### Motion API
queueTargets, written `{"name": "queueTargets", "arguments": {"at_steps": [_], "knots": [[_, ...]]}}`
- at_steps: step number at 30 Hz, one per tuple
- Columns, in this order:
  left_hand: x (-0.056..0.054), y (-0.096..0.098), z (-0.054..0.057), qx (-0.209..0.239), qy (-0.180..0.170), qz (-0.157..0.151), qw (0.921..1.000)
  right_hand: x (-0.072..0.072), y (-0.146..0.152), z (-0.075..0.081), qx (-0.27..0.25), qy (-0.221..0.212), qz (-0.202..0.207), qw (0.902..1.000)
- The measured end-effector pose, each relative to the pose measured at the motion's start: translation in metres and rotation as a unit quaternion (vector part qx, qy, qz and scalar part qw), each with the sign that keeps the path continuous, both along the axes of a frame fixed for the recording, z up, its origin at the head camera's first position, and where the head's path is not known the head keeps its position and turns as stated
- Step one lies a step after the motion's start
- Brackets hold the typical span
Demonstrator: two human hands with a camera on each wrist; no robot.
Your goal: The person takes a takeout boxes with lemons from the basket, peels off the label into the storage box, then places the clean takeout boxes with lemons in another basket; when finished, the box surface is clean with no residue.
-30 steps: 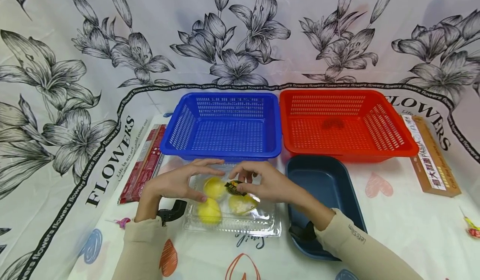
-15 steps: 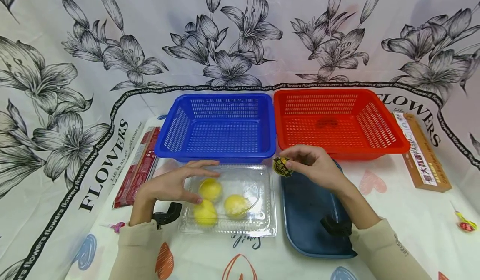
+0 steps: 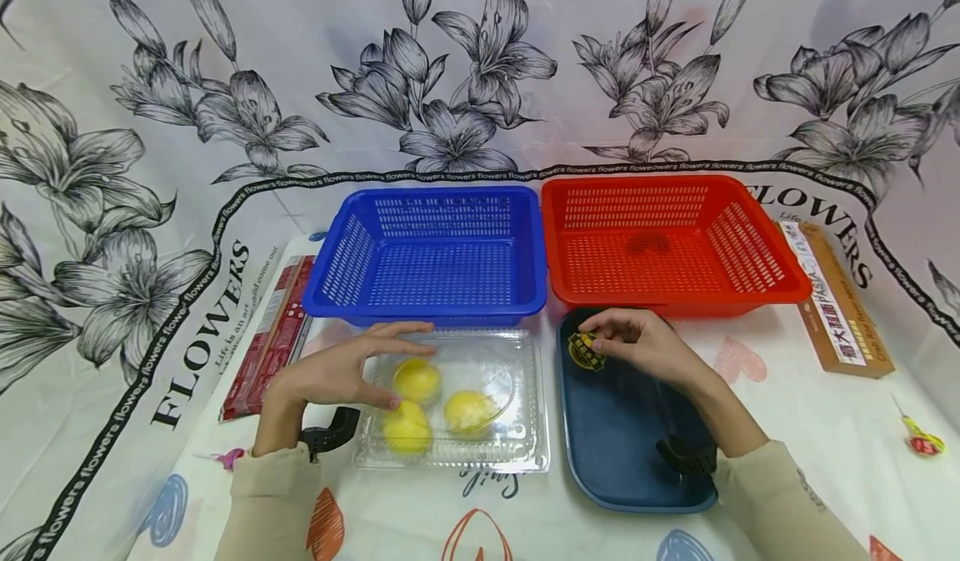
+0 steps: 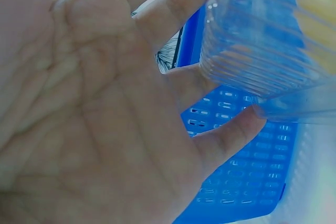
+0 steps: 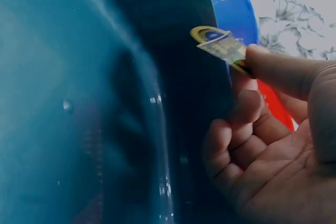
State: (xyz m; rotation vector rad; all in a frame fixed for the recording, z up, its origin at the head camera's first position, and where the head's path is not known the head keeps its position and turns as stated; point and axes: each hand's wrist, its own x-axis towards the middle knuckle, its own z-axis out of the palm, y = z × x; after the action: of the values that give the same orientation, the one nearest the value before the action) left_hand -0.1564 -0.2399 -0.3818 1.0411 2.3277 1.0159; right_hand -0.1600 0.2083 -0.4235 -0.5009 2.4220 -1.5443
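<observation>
A small black-and-yellow label (image 3: 585, 353) with printed characters is pinched between thumb and fingers of my right hand (image 3: 647, 346), over the far left corner of a dark blue tray (image 3: 618, 461). The right wrist view shows the label (image 5: 223, 48) slightly bent at the fingertips, close to the tray wall. My left hand (image 3: 337, 373) spans the left side of a clear plastic box (image 3: 528, 394) with thumb and fingers spread. Its fairly straight fingertips touch the box (image 4: 236, 51) in the left wrist view. Inside the box lie yellow rounded pieces (image 3: 468, 412), three in all.
Behind stand a blue basket (image 3: 423, 307) and a red basket (image 3: 675, 298), side by side. Red packets (image 3: 270, 336) lie at the left, a brown pasta box (image 3: 843, 311) at the right. Wrapped lollipops lie at far left (image 3: 228, 458) and far right (image 3: 922, 442).
My right hand has lifted the label off the clear box and carried it right, over the blue tray. My left hand stays at the box's left side.
</observation>
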Motion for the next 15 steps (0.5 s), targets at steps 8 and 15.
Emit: {"name": "queueTargets", "arguments": {"at_steps": [8, 15], "knots": [[0.000, -0.001, 0.000, -0.001, 0.002, 0.000, 1.0000, -0.005, 0.003, -0.011, 0.027, -0.028, 0.030, 0.9988], [0.000, -0.001, 0.000, 0.002, -0.002, 0.000, 1.0000, -0.003, 0.004, -0.013, 0.053, -0.028, 0.042, 0.9973]]}}
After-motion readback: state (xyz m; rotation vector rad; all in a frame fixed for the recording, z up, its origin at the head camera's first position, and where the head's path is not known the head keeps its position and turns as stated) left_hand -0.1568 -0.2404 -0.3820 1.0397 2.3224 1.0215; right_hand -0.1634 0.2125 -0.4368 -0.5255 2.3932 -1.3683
